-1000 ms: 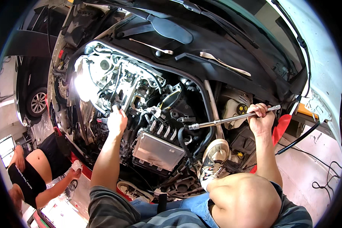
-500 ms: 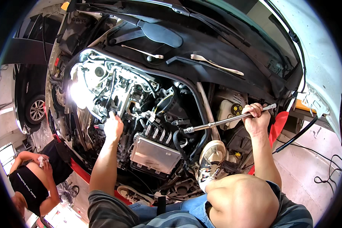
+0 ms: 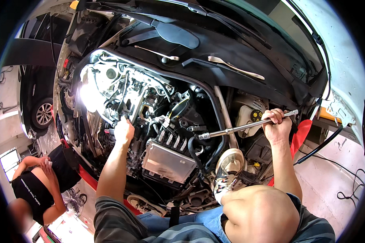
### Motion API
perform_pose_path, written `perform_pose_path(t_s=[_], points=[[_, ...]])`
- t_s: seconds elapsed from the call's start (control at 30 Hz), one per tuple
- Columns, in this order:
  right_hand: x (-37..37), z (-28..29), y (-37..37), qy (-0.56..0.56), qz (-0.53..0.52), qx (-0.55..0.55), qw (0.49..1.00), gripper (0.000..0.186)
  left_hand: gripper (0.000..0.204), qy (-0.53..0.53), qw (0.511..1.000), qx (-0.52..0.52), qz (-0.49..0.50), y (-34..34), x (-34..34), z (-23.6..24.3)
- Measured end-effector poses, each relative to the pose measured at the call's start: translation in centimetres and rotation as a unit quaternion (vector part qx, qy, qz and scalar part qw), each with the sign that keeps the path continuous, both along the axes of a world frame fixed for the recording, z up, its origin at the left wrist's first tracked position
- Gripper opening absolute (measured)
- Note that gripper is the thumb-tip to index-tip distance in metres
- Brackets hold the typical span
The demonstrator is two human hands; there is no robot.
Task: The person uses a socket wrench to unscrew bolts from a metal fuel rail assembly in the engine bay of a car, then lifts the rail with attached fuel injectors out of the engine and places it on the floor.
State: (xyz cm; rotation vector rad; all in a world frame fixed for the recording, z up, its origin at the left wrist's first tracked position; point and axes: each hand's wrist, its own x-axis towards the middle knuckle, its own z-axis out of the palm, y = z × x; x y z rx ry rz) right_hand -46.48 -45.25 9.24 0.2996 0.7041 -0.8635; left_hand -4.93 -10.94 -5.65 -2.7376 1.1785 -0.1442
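My right hand (image 3: 277, 125) is wrapped round a long silver socket wrench (image 3: 242, 128) near its outer end. The bar lies nearly level above the right part of the engine bay, its socket end pointing left. Deep at the middle left, my left hand (image 3: 124, 131) reaches down to the engine (image 3: 144, 95), fingers drawn together among hoses and metal parts. The fingertips are partly hidden, and I cannot make out what they hold. Beside that hand is a flat silver control box (image 3: 168, 161) with a row of connectors.
Two spanners, a thin one (image 3: 157, 53) and a thicker one (image 3: 236, 67), lie on the black cowl. A white reservoir with a black cap (image 3: 256, 116) sits under the bar. My shoe (image 3: 229, 166) rests on the bay's edge. A co-worker (image 3: 38, 188) stands at the lower left.
The whole view has shifted slightly, with the car moving right and a little down in it. My right hand still grips the wrench; my left stays at the engine.
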Motion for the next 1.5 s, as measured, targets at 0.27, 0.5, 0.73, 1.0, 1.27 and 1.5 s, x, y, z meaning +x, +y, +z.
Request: perform_pose_path(t_s=[0.27, 0.5, 0.73, 1.0, 1.27, 1.5], points=[[0.1, 0.6, 0.0, 0.020, -0.004, -0.004, 1.000, 0.050, 0.026, -0.018, 0.997, -0.069, 0.016, -3.9, -0.4, 4.3], [-1.5, 0.7, -0.3, 0.052, -0.011, -0.007, 0.999, 0.049, 0.014, 0.257, 0.878, -0.347, -0.206, -25.8, -10.4, 12.4], [0.8, 1.1, 0.3, 0.050, -0.008, 0.001, 0.999, 0.051, 0.018, 0.280, 0.870, -0.278, -0.297, -35.3, -13.8, 10.4], [8.5, 6.8, 2.3, 0.045, 0.121, -0.137, 0.982, 0.045, 0.038, 0.601, 0.754, -0.125, -0.234, -12.0, -15.0, 18.5], [31.3, 15.1, 14.7, 0.048, 0.551, -0.458, 0.696, 0.046, 0.004, 0.456, 0.847, -0.269, -0.040, 4.8, -3.6, 12.4], [39.2, 13.1, 27.1, -0.039, 0.447, -0.810, 0.378, 0.020, 0.012, 0.432, 0.845, -0.313, -0.014, 11.9, 1.2, 8.3]])
